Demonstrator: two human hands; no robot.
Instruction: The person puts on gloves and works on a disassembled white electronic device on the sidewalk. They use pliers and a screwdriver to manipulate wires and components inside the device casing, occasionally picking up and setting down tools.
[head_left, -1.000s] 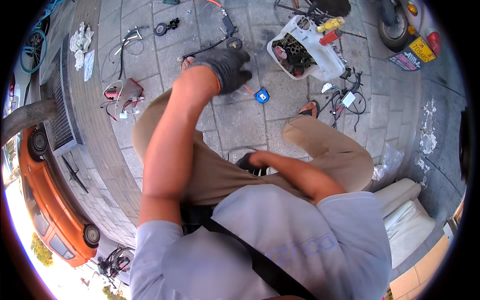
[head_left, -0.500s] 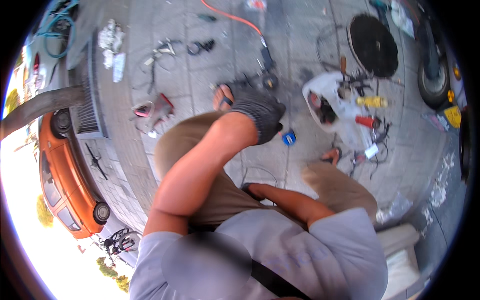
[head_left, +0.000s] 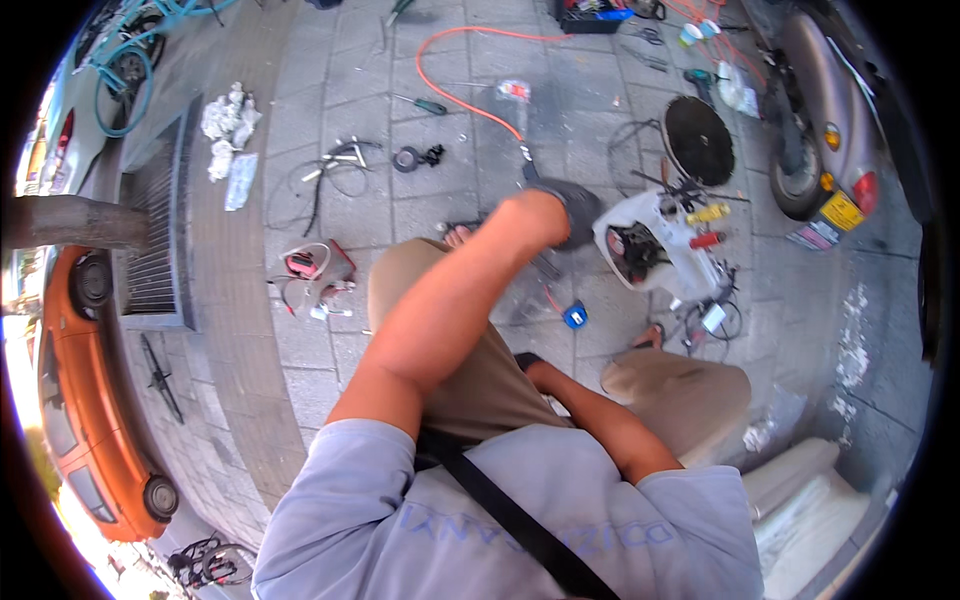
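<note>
My left hand (head_left: pixel 570 215), in a dark grey glove, reaches forward over the paving. It covers most of a dark corded tool (head_left: pixel 530 172) at the end of an orange cord (head_left: pixel 470 103). Its fingers are hidden, so whether it grips the tool does not show. My right hand (head_left: pixel 527 361), also dark-gloved, is low between my legs, largely hidden by my trouser leg. A blue tape measure (head_left: pixel 574 315) lies between the two hands. Right of my left hand, a white plastic bag (head_left: pixel 612 232) holds dark parts, with yellow (head_left: pixel 708 213) and red (head_left: pixel 706 240) handled items beside it.
A round black disc (head_left: pixel 699 140) and a parked scooter (head_left: pixel 840 140) stand at the right. Cables (head_left: pixel 335 170), a screwdriver (head_left: pixel 430 105) and a red-and-grey pouch (head_left: pixel 338 262) lie at left. An open toolbox (head_left: pixel 590 22) is at the far edge. An orange car (head_left: pixel 100 400) is far left.
My left hand has moved forward and right, onto the corded tool that lay uncovered before. My right hand stays low between my legs. The whole view has shifted, showing more ground ahead.
</note>
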